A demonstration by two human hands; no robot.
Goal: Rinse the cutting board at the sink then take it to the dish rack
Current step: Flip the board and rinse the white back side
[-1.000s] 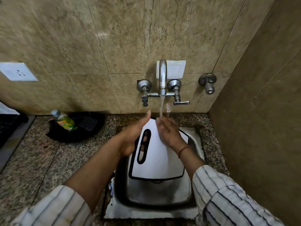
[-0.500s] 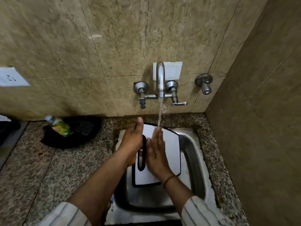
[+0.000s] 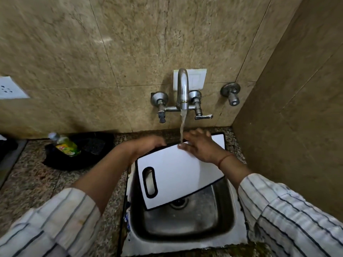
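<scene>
Currently the white cutting board [image 3: 178, 171] w/ black rim is held over the steel sink [image 3: 183, 225], tilted, far edge raised toward the tap [image 3: 182, 89], near corner low over the drain. The left hand [image 3: 148, 145] is clenched on the far-left edge, fingers curled over the rim. The right hand [image 3: 199, 147] lies flat on the far part of the face, fingers spread, not closed on anything; the water stream [image 3: 181, 127] lands just at its fingertips.

Rinse step judged in progress. To do it well: the board should be kept sloped so runoff drains into the basin, the stream swept across the whole face incl. the handle slot [image 3: 150, 182], then the back side rinsed; the left-hand grip should stay firm, as wet plastic prob. slips.

Orientation: long axis runs left–right, skewed so the right end sits nearer; slot end at left, slot itself running near–far.

A dish-soap bottle [image 3: 64, 144] lies on the granite counter [image 3: 37, 182] at left, well apart. Dish rack not in view.
</scene>
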